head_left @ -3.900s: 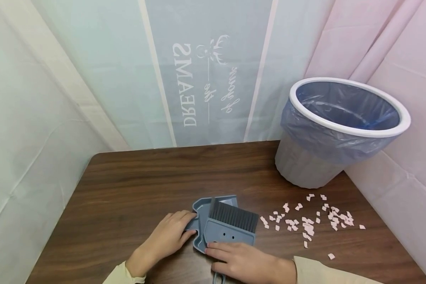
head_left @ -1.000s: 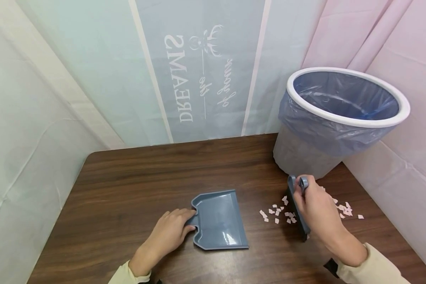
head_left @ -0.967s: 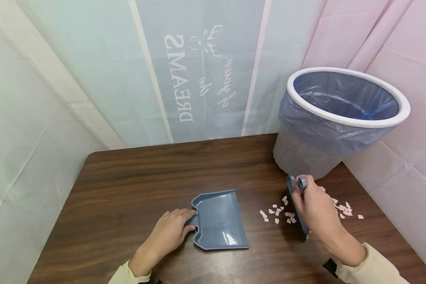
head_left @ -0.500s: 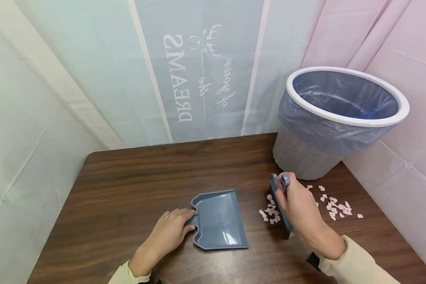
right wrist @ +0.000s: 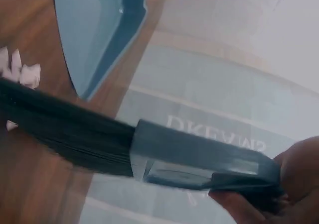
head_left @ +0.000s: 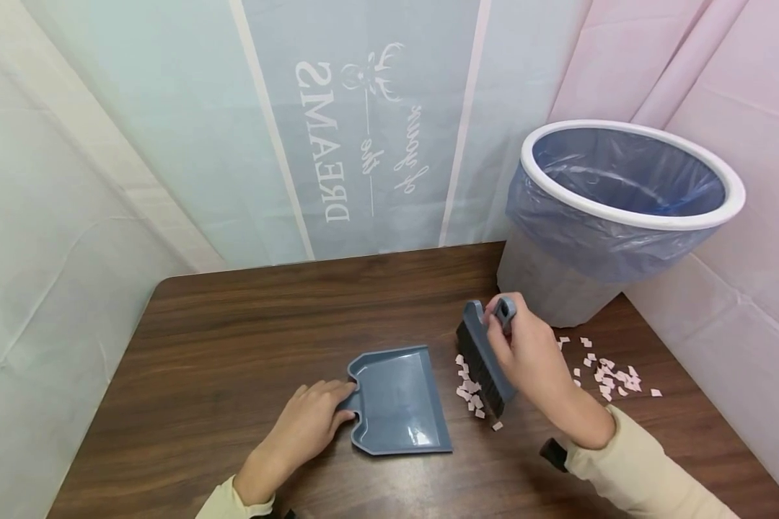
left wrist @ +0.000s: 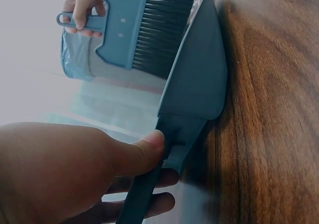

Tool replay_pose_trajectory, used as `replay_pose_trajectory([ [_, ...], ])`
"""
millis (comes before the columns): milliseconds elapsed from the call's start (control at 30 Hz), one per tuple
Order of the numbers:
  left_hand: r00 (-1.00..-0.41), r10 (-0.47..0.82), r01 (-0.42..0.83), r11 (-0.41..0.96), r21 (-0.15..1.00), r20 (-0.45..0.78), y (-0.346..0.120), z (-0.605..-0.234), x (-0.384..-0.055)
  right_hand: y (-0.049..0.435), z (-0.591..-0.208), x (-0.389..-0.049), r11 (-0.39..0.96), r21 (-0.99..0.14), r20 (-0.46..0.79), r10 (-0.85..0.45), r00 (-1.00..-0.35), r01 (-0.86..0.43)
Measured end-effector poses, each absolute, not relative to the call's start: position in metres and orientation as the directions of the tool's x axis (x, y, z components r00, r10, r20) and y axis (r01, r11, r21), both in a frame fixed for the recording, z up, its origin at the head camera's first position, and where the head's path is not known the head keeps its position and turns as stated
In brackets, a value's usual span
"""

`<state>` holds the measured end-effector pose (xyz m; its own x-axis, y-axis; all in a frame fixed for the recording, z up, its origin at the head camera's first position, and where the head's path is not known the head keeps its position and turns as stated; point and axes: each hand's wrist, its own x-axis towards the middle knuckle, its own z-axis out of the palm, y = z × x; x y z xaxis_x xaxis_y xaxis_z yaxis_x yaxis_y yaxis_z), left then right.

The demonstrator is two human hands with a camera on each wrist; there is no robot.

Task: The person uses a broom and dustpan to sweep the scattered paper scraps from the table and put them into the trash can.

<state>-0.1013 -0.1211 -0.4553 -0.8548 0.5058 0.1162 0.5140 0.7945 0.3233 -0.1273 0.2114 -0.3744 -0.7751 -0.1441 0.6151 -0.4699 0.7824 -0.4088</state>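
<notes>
So the paper scraps bunch up just left of the right grip, right along the bristle side of the brush. One stray sits by the brush's near end. The right grip is definitely the closer one to this bunch, and it's holding the brush by its handle, head leaning, bristles aimed left and down. Can't tell if the tips really touch the bench.

Long axis of the bristle row goes from far-left to near-right, roughly parallel to the dustpan lip, just slanted a bit more. That's the key bit imo: scraps sit in the gap between bristles and lip, none on the pan.

Dustpan's flat on the bench, mouth facing the right grip. Left grip has its handle pinched, thumb on top.

Second scatter of scraps is off to the right of the right grip, lined bin ahead of it.
</notes>
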Motion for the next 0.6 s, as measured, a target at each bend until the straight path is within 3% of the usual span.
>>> replay_pose_trajectory([
  [333,-0.855,0.501,0.516,0.798,0.312,0.133,-0.125,-0.455,-0.102,0.235,-0.375,-0.167,0.572,-0.455,0.555,-0.418,-0.719,-0.683],
  [600,-0.854,0.504,0.518,0.800,0.304,0.129,-0.128,-0.455,-0.103,0.244,-0.387,-0.172,0.506,-0.475,0.482,-0.535,-0.694,-0.720],
])
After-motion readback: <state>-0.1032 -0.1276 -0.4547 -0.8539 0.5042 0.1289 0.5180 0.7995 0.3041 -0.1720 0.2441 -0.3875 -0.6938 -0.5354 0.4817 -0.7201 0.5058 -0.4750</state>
